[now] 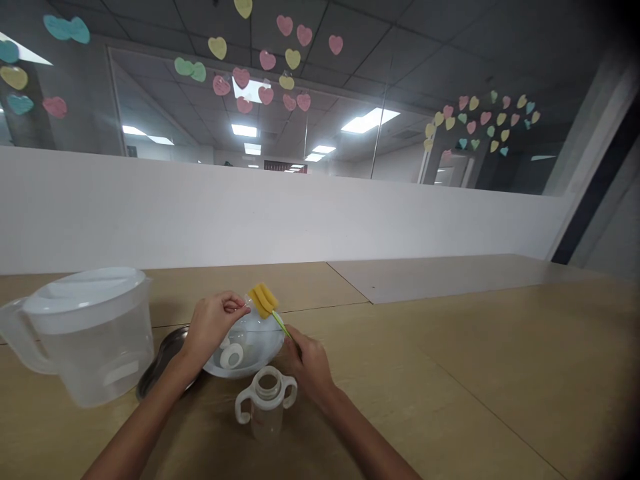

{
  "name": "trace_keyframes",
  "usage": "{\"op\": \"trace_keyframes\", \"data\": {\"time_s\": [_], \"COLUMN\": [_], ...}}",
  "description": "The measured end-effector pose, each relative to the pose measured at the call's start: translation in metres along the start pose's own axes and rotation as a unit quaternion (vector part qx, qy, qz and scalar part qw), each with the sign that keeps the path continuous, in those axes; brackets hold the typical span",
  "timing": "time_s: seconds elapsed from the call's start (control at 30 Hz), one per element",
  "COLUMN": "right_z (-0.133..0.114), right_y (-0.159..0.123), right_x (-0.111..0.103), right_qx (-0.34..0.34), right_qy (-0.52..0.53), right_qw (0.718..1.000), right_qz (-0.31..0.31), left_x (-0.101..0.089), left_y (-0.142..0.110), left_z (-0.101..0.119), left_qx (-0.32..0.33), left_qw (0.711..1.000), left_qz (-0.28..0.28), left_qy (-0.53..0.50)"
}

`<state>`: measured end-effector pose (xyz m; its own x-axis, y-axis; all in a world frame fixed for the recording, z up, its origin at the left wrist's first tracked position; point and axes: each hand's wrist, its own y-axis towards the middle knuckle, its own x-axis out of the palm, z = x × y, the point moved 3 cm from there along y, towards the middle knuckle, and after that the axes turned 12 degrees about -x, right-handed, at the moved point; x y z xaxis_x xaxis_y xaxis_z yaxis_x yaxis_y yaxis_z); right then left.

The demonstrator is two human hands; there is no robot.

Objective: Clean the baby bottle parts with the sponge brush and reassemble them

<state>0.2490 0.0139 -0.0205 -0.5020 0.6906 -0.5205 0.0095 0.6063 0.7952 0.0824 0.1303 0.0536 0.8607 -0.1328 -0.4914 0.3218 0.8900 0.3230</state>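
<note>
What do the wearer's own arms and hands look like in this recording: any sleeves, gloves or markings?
Left hand and right hand are ungloved. Left forearm and right forearm are bare: no sleeves, watch, bracelet or cables visible, and no markings I can make out.

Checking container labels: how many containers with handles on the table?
2: the lidded jug at the left of the view, and the two-handled bottle nearer the camera than the bowl. None seem hidden.
</note>
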Motion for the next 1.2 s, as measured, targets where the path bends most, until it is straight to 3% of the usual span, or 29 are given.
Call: {"op": "trace_keyframes", "data": {"time_s": [0.07,0.13,0.2,0.27,0.33,0.4,0.47,0.57,0.63,0.77,1.0,1.2], "right_z": [0.001,-0.002,-0.004,-0.005,-0.003,-0.004,-0.004,0.001,0.005,0.006,0.008,0.009], "right_y": [-0.001,-0.001,0.0,0.0,0.001,0.001,0.002,0.002,0.001,0.0,-0.002,-0.004], "right_x": [-0.002,-0.003,-0.002,-0.001,-0.004,-0.007,-0.006,-0.002,-0.002,-0.001,0.002,0.004], "right_qx": [0.007,-0.028,-0.057,-0.041,-0.011,-0.027,-0.052,-0.038,-0.026,-0.07,-0.078,-0.099], "right_qy": [-0.004,0.004,0.01,0.015,0.017,0.017,0.014,-0.008,-0.032,-0.06,-0.09,-0.105], "right_qw": [0.999,0.998,0.997,0.998,0.997,0.994,0.996,0.999,0.999,0.996,0.993,0.989], "right_qz": [0.036,0.06,0.047,0.038,0.076,0.101,0.068,0.0,0.009,0.021,-0.002,-0.014], "left_x": [-0.001,-0.002,-0.002,-0.002,-0.001,-0.001,0.0,0.001,0.002,0.002,0.002,-0.002], "left_y": [-0.001,-0.002,-0.003,-0.005,-0.006,-0.007,-0.008,-0.008,-0.008,-0.008,-0.004,-0.007], "left_z": [0.0,0.001,0.003,0.006,0.008,0.009,0.009,0.009,0.009,0.009,0.005,0.006], "left_qx": [0.004,0.012,0.022,0.031,0.038,0.041,0.043,0.054,0.074,0.106,0.078,0.061], "left_qw": [1.0,1.0,0.999,0.999,0.998,0.997,0.996,0.992,0.987,0.978,0.974,0.97], "left_qz": [0.01,0.018,0.028,0.034,0.035,0.035,0.037,0.038,0.041,0.048,0.038,0.068], "left_qy": [-0.004,-0.005,0.004,0.022,0.041,0.057,0.073,0.109,0.139,0.176,0.208,0.225]}}
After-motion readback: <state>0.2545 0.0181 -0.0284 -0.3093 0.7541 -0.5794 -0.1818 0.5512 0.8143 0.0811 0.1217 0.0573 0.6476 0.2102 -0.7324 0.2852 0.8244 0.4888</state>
